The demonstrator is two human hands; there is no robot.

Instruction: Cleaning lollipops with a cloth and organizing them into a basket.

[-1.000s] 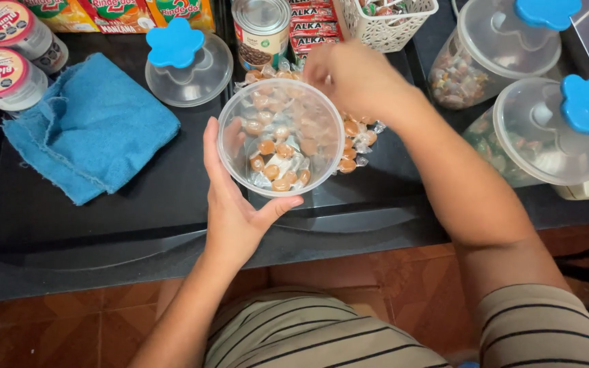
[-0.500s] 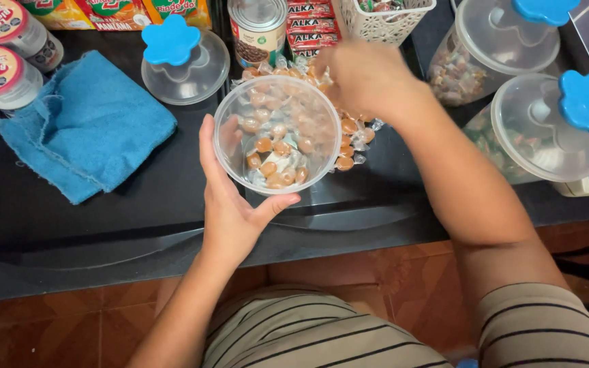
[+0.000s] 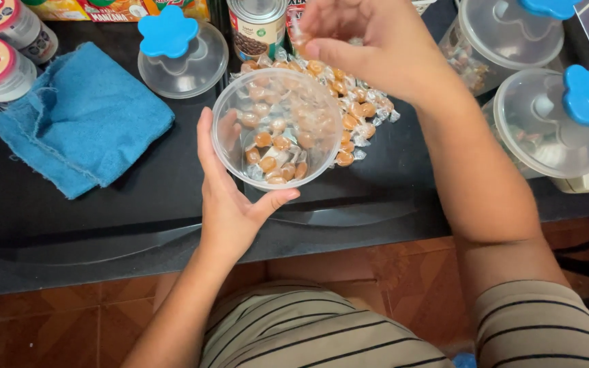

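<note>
The left hand gripped a clear tub of wrapped candies; above it, the right hand curled, apparently pinching one candy.

The person wore a short-sleeved top with thin horizontal stripes, dark lines on a pale greyish-beige ground. The stripes ran across the body at the bottom of the view and curved around the sleeve on the right upper arm, which ended above the elbow. Both forearms were bare down to the wrists. The left hand and the right hand were bare too, with no gloves, and no rings, watch or bracelet could be seen. The fingernails were short and unpainted.
</note>
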